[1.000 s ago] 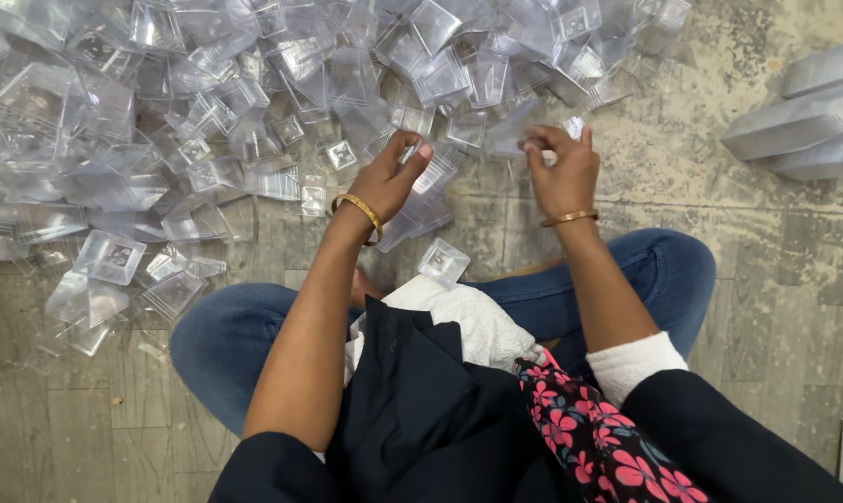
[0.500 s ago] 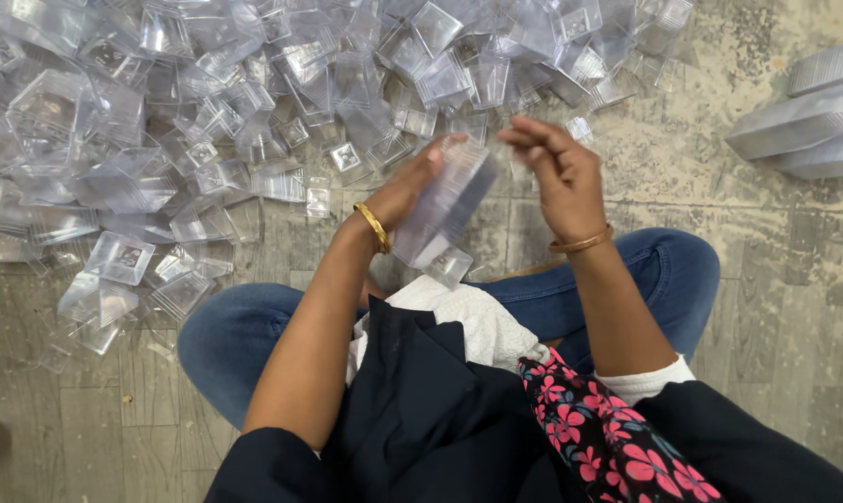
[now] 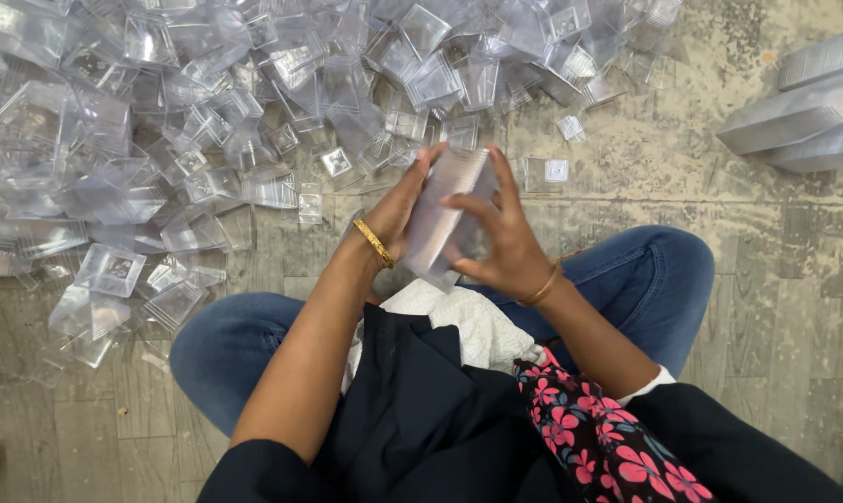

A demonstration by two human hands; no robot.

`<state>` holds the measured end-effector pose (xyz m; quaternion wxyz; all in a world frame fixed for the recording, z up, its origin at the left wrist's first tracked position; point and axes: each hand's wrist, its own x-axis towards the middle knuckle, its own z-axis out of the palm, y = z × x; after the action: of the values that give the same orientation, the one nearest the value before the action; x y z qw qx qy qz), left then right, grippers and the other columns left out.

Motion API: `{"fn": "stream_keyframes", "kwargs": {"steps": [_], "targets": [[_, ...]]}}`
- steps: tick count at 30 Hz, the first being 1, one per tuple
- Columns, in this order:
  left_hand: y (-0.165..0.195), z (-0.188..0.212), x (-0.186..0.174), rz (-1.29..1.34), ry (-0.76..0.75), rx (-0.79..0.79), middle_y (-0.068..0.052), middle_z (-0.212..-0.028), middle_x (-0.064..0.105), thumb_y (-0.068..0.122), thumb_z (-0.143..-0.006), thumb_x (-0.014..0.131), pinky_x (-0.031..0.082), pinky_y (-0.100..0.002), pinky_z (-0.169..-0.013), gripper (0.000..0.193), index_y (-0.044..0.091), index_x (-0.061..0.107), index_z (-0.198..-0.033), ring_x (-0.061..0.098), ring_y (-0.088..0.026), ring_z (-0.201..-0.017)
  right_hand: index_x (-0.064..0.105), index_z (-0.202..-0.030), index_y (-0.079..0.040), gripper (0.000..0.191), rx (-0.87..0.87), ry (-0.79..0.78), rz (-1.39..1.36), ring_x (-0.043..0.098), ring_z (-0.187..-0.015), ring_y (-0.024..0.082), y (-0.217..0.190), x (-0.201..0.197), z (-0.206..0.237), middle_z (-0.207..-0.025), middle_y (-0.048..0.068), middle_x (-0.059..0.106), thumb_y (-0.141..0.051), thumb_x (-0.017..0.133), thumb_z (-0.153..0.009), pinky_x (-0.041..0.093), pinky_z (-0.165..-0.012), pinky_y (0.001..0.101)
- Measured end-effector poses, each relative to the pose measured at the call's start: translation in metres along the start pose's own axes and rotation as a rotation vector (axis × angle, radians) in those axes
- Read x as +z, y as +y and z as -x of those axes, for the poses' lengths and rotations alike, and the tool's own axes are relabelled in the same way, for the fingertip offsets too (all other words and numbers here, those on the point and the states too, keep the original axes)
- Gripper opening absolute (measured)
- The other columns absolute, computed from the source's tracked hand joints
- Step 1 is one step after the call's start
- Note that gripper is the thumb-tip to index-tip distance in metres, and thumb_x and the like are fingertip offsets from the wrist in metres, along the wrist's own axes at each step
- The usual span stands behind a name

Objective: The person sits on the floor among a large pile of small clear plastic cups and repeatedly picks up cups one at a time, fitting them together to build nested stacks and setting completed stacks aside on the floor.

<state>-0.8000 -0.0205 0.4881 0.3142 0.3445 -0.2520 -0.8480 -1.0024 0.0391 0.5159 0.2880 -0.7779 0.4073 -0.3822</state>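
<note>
Person sits cross-legged on floor [image 3: 794,307]; left hand [image 3: 398,210] and right hand [image 3: 501,242] both closed around a stack of clear plastic trays [image 3: 445,214], fingers curled on its opposite sides, held above the knees; beyond it, a loose pile of clear trays [image 3: 254,102] on the floor; nested tray stacks [image 3: 799,116] lie far right.

The person wears blue jeans [image 3: 664,289], a dark navy top with sleeves pushed up, and a white garment [image 3: 459,321] beneath it. A black scarf with pink flowers [image 3: 608,438] hangs at the front. Each wrist carries a thin gold bangle [image 3: 375,242], and a white cuff [image 3: 652,384] edges the right sleeve.
</note>
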Motion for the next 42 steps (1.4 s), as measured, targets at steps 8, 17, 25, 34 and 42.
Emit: {"fn": "stream_keyframes", "kwargs": {"steps": [8, 17, 25, 34, 42], "targets": [[0.042, 0.007, -0.022, -0.183, 0.477, 0.264, -0.003, -0.126, 0.063, 0.046, -0.098, 0.058, 0.054, -0.036, -0.089, 0.050, 0.017, 0.055, -0.139, 0.063, -0.016, -0.108, 0.036, -0.142, -0.015, 0.055, 0.610, 1.067, -0.884, 0.068, -0.115, 0.032, 0.225, -0.152, 0.074, -0.133, 0.014, 0.061, -0.017, 0.076, -0.104, 0.061, -0.091, 0.0484], [0.048, 0.010, -0.018, -0.109, 0.424, 0.259, -0.003, -0.120, 0.067, 0.037, -0.101, 0.058, 0.055, -0.033, -0.087, 0.037, 0.014, 0.061, -0.130, 0.067, -0.016, -0.103, 0.051, -0.136, -0.016, 0.047, 1.177, 1.382, -0.168, 0.071, -0.113, 0.023, 0.319, -0.289, 0.054, -0.132, 0.006, 0.068, -0.020, 0.076, -0.096, 0.063, -0.082, 0.0378], [0.007, -0.011, -0.032, -1.212, 0.627, 0.654, -0.016, -0.125, 0.064, 0.012, -0.079, 0.076, 0.054, -0.044, -0.088, 0.043, 0.012, 0.068, -0.121, 0.064, -0.033, -0.101, 0.061, -0.128, -0.005, 0.034, 0.648, 0.756, -0.027, 0.067, -0.117, 0.016, 0.265, -0.143, 0.030, -0.127, 0.006, 0.067, 0.006, 0.065, -0.097, 0.059, -0.094, 0.0291], [-0.012, -0.020, -0.043, -1.190, 0.510, 0.572, -0.015, -0.138, 0.063, 0.012, -0.088, 0.076, 0.056, -0.042, -0.099, 0.010, 0.011, 0.073, -0.098, 0.062, -0.034, -0.128, 0.069, -0.111, -0.001, 0.031, 0.563, 0.106, 0.343, 0.074, -0.090, 0.025, 0.132, 0.029, -0.037, -0.093, 0.010, 0.079, -0.016, 0.083, -0.089, 0.037, -0.110, 0.0461], [0.008, -0.003, -0.025, -1.248, 0.298, 0.598, -0.020, -0.125, 0.059, 0.017, -0.074, 0.089, 0.053, -0.042, -0.097, 0.029, 0.007, 0.067, -0.090, 0.063, -0.036, -0.115, 0.068, -0.126, 0.001, 0.023, 0.668, 0.395, -0.514, 0.063, -0.088, 0.011, 0.132, -0.013, -0.003, -0.107, 0.011, 0.078, -0.004, 0.067, -0.103, 0.050, -0.080, 0.0223]]}}
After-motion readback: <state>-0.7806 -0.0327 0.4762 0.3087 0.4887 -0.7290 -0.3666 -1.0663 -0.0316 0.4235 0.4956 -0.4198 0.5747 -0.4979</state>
